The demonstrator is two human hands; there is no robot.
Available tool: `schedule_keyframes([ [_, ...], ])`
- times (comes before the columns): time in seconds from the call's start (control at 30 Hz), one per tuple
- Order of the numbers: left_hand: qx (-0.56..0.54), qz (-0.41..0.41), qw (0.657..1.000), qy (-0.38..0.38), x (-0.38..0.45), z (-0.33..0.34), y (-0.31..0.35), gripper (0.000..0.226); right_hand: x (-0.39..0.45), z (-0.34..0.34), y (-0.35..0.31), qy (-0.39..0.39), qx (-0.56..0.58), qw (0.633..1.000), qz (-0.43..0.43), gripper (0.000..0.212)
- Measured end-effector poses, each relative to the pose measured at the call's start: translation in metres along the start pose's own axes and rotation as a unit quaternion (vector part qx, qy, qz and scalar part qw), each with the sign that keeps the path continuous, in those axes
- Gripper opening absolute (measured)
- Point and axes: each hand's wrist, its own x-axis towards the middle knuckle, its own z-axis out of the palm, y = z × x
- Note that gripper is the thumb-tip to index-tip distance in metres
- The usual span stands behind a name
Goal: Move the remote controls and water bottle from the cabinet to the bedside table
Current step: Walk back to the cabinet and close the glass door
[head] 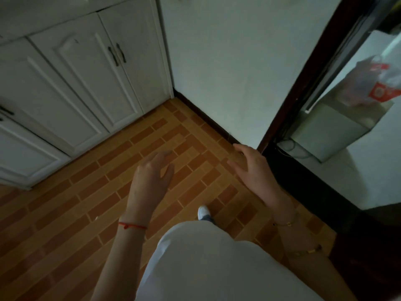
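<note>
My left hand [152, 179] hangs over the tiled floor, fingers apart and holding nothing; a red string circles its wrist. My right hand [251, 168] is held out to the right of it, also open and holding nothing, with a thin bracelet on the wrist. A white cabinet [86, 83] with closed doors and dark handles fills the upper left. No remote control, water bottle or bedside table is in view.
An orange brick-pattern floor [65, 203] lies below. A white wall [227, 61] with dark skirting stands ahead. A dark door frame [303, 83] at right opens onto a room with a pale box [329, 131] and a red-and-white plastic bag [373, 83]. My white shoe [204, 211] points forward.
</note>
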Motion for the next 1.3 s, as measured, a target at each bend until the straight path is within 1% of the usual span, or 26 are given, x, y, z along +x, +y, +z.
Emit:
schedule_keyframes([
  [0.1, 0.001, -0.018, 1.0, 0.022, 0.055, -0.006, -0.006, 0.036, 0.066, -0.007, -0.009, -0.018, 0.016, 1.0, -0.02, 0.056],
  [0.3, 0.01, -0.033, 0.999, 0.027, 0.151, -0.012, -0.02, 0.037, 0.179, -0.01, -0.025, -0.004, 0.008, 0.998, -0.064, 0.05],
  [0.53, 0.001, -0.067, 0.997, 0.03, 0.229, -0.016, -0.039, 0.036, 0.273, -0.002, -0.034, -0.021, 0.009, 0.996, -0.083, 0.05],
  [0.73, -0.006, -0.091, 0.995, 0.05, 0.299, -0.004, -0.063, 0.035, 0.359, 0.012, -0.038, -0.049, 0.02, 0.994, -0.095, 0.049],
  [0.87, 0.006, -0.104, 0.992, 0.067, 0.363, 0.002, -0.073, 0.037, 0.433, 0.014, -0.044, -0.056, 0.021, 0.992, -0.112, 0.051],
  [1.1, -0.007, -0.131, 0.984, 0.12, 0.479, -0.01, -0.079, 0.037, 0.575, 0.006, -0.081, -0.077, 0.029, 0.982, -0.17, 0.048],
  [1.3, -0.006, -0.165, 0.978, 0.127, 0.548, -0.02, -0.101, 0.041, 0.66, 0.014, -0.113, -0.107, 0.019, 0.974, -0.198, 0.049],
])
